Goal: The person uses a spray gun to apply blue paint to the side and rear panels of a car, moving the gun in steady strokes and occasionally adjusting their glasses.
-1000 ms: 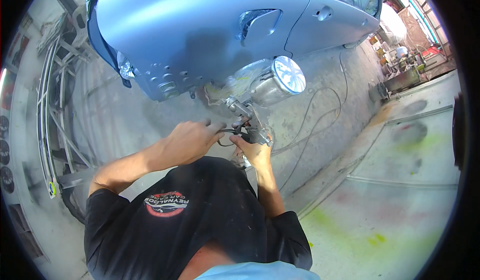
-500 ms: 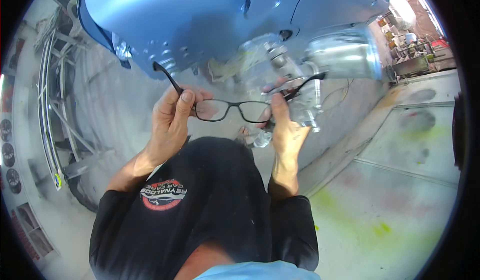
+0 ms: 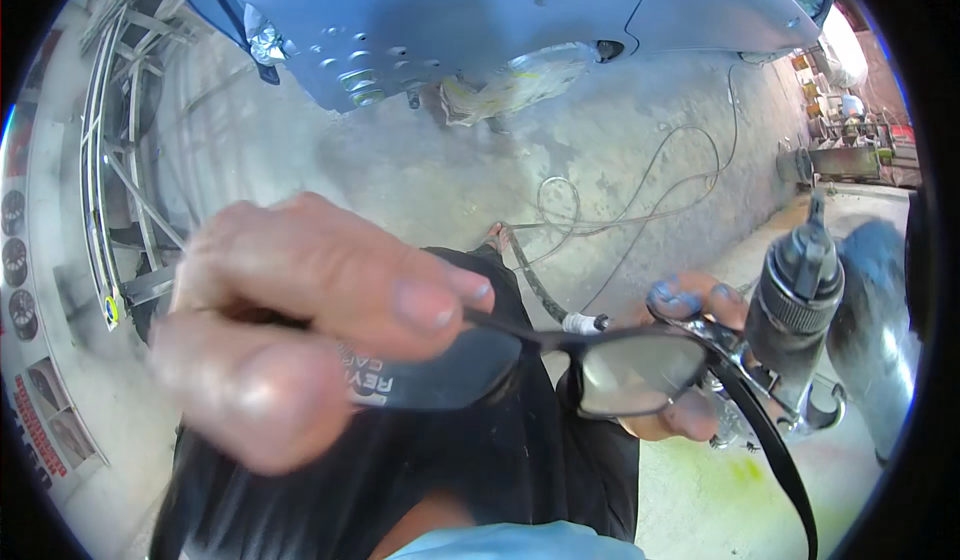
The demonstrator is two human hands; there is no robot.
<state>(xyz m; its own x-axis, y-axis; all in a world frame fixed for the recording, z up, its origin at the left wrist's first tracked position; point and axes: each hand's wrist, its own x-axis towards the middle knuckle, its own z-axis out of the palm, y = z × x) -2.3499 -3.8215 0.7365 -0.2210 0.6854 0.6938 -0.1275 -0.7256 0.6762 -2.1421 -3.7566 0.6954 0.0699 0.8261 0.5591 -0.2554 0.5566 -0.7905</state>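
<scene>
Black-framed eyeglasses (image 3: 640, 370) are close to the camera, a black temple arm angled down at the right. My left hand (image 3: 310, 310) grips their left end with thumb and fingers, slightly blurred. My right hand (image 3: 690, 305) is behind the right lens, shut on a metal spray gun (image 3: 795, 300) with a cylindrical cup (image 3: 872, 350), at the glasses' right end. Some of its fingertips have bluish paint on them. A dark hose with a pale wrapped section (image 3: 585, 322) hangs beside that hand.
A light blue car body (image 3: 480, 5) with masking (image 3: 520, 80) is ahead. Looped hoses (image 3: 645, 215) lie on the concrete floor (image 3: 330, 160). Metal racking (image 3: 130, 160) stands left; equipment and containers (image 3: 850, 140) line the far right. A dark shirt (image 3: 430, 480) fills the lower middle.
The glasses, unfolded half a second ago, have moved up close to the camera with both hands. The spray gun has swung right and nearer. The car sits higher in view.
</scene>
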